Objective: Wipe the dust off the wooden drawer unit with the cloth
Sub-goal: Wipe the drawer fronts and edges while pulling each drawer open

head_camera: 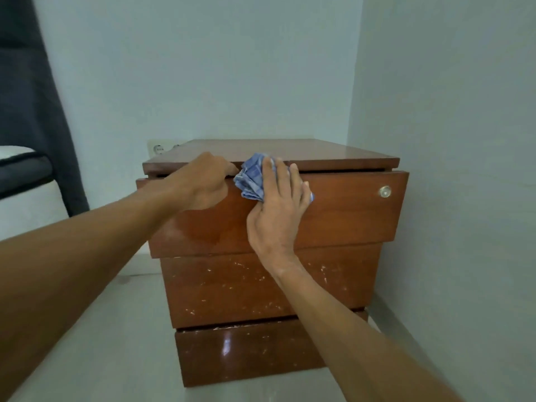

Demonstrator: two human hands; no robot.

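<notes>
Cloth (251, 181) pressed on wooden drawer unit (333, 216) by flat right hand (278, 204); left hand (203, 184) grips top drawer edge; socket (158, 148) behind

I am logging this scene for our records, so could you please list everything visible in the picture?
wooden drawer unit: one, reddish brown, three drawer fronts, on the floor in the wall corner.
lock: one, silver, right end of the top drawer front.
cloth: one, blue checked, bunched against the top drawer front.
wall socket: one, white, behind the unit's left rear corner.
curtain: one, dark grey, far left.
floor: pale, glossy.
left hand: one, gripping the top drawer's upper edge.
right hand: one, flat, pressing the cloth to the drawer.
</notes>
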